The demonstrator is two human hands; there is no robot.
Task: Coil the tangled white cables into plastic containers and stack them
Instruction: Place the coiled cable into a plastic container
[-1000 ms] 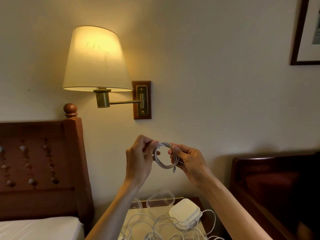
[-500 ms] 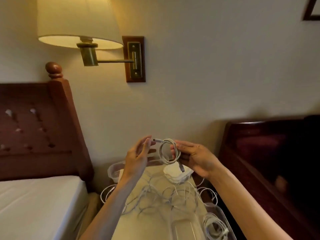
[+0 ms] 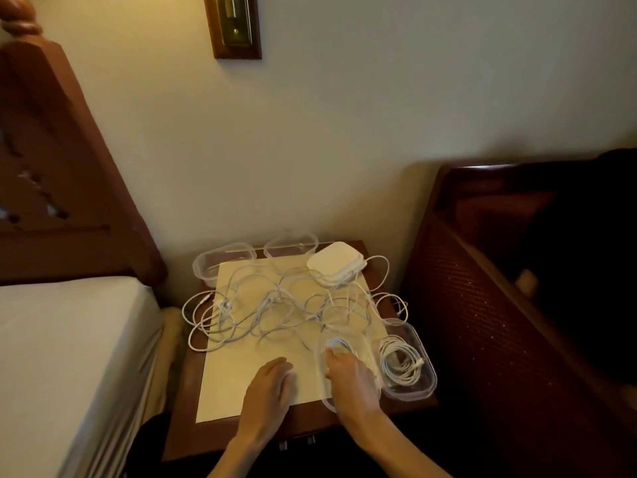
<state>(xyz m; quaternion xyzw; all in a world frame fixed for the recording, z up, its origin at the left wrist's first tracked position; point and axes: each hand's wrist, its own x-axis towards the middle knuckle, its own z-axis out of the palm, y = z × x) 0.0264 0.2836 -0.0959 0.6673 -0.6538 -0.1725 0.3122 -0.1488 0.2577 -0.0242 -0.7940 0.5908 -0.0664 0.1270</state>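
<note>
Below, in the head view, a small dark wooden desk (image 3: 379, 267) is seen between a white-sheeted bed (image 3: 69, 357) and a dark red woven chair (image 3: 499, 305), with a pale cream sheet (image 3: 241, 381) laid over its top. A tangle of loose white cables (image 3: 282, 305) is spread across the middle of the sheet, some loops hanging over the left edge of the desk. At the far side two empty clear plastic containers (image 3: 224, 262) are set beside a stack of white lids (image 3: 334, 263).

At the near right, a clear plastic container holding a coiled white cable (image 3: 405, 367) is placed at the desk's edge. Just left of it, a second clear container (image 3: 344, 346) is covered by the right hand (image 3: 351, 377), whose fingers reach down into it onto a small white cable coil (image 3: 336, 343); whether the coil is pinched or merely touched cannot be told. The left hand (image 3: 272, 384) is laid on the sheet just beside that container, fingers relaxed and holding nothing.
</note>
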